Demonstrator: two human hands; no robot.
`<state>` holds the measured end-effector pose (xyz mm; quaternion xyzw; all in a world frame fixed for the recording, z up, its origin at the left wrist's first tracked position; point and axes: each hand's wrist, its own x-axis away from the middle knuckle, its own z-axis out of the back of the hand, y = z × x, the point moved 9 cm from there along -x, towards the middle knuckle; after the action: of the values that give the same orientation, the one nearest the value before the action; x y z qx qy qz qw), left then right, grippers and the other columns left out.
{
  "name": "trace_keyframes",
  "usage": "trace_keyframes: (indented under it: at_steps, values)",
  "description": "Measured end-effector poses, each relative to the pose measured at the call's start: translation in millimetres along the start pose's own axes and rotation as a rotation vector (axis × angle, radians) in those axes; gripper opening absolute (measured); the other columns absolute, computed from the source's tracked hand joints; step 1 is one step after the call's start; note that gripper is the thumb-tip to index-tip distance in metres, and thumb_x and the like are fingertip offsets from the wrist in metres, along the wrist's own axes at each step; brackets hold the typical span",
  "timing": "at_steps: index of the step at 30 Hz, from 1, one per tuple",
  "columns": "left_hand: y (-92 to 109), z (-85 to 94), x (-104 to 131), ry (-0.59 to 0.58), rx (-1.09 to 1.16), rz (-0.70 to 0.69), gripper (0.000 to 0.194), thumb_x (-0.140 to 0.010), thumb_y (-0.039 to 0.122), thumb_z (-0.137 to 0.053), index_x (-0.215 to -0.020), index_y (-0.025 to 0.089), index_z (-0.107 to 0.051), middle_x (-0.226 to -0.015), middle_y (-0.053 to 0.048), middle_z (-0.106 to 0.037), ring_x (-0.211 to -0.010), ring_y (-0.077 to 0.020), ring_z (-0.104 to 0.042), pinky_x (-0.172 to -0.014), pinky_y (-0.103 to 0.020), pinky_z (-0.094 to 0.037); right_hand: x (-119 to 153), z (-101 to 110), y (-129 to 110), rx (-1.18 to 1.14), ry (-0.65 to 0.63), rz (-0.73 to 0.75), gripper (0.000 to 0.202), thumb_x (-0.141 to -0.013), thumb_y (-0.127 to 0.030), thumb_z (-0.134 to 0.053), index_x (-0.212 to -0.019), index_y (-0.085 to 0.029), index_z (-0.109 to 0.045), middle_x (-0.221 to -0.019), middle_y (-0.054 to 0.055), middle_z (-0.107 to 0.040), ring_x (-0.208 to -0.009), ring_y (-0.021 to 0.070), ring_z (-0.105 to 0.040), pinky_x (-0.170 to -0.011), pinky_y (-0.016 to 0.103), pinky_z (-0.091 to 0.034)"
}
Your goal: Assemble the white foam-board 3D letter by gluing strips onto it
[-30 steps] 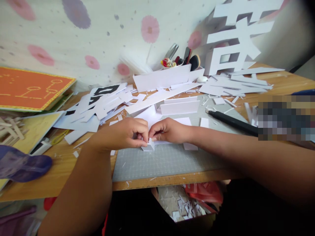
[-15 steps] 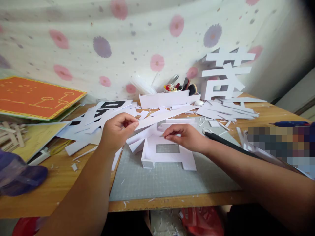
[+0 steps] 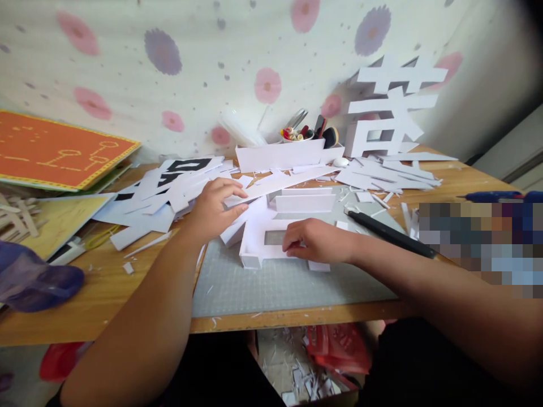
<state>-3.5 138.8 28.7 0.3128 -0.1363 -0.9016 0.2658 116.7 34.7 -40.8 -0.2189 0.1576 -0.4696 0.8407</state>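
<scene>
My left hand [image 3: 218, 208] is over the left of the work area, thumb and fingers apart. Its fingertips are close to the near end of a long white strip [image 3: 282, 182]; whether they touch it I cannot tell. My right hand [image 3: 316, 240] has its fingers curled together above a white cut-out shape [image 3: 252, 243] with a rectangular window and a raised edge wall. Its fingertips hide part of the shape, and anything between them is out of sight. Under the shape lies a grey cutting mat [image 3: 271, 297]. Just behind stand upright white strips [image 3: 305, 202].
A black-handled tool [image 3: 386, 233] lies right of the mat. White offcuts [image 3: 382, 175] are heaped behind. At the back stand a white box [image 3: 280, 155] with tools and a tall white built character [image 3: 373, 135]. A purple object [image 3: 38, 277] sits at the left.
The view has tilted down slightly. My left fingers have spread from a pinch at the strip's end. My right hand has come nearer over the cut-out shape, its fingers curling more.
</scene>
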Motion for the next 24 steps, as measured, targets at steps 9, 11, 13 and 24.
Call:
trace_keyframes:
  at_steps: [9, 11, 13, 24]
  values:
    - [-14.3, 2.4, -3.1, 0.071, -0.112, 0.040, 0.024, -0.082, 0.041, -0.061, -0.098, 0.024, -0.067, -0.116, -0.005, -0.067, -0.116, -0.0265, -0.057, -0.108, -0.046, -0.043, 23.8, 44.4, 8.6, 0.251, -0.009, -0.089, 0.017, -0.088, -0.012, -0.056, -0.087, -0.016, -0.072, -0.091, 0.007, -0.071, -0.083, 0.0181, -0.063, -0.077, 0.030, -0.046]
    - [-28.8, -1.4, -3.1, 0.028, -0.142, 0.176, 0.031, -0.079, 0.042, -0.061, -0.104, 0.024, -0.066, -0.122, -0.007, -0.065, -0.118, -0.0296, -0.057, -0.107, -0.048, -0.043, 44.8, 81.7, 26.8, 0.291, 0.189, -0.226, 0.018, -0.088, -0.014, -0.055, -0.086, -0.018, -0.072, -0.091, 0.006, -0.072, -0.082, 0.0178, -0.063, -0.077, 0.031, -0.046]
    - [-41.2, -7.3, -1.5, -0.037, -0.160, 0.291, 0.039, -0.078, 0.044, -0.062, -0.110, 0.023, -0.064, -0.126, -0.009, -0.064, -0.114, -0.0316, -0.059, -0.103, -0.050, -0.045, 70.3, 107.2, 46.0, 0.301, 0.344, -0.364, 0.016, -0.087, -0.017, -0.056, -0.084, -0.019, -0.072, -0.087, 0.005, -0.073, -0.078, 0.0179, -0.064, -0.075, 0.032, -0.047]
    - [-58.5, -9.4, 3.6, -0.092, -0.203, 0.447, 0.046, -0.082, 0.055, -0.058, -0.115, 0.024, -0.065, -0.096, -0.006, -0.072, -0.072, -0.0233, -0.063, -0.067, -0.037, -0.047, 83.3, 102.1, 52.2, 0.188, 0.476, -0.352, 0.014, -0.087, -0.025, -0.058, -0.088, -0.021, -0.071, -0.087, 0.004, -0.074, -0.077, 0.0173, -0.067, -0.070, 0.031, -0.050]
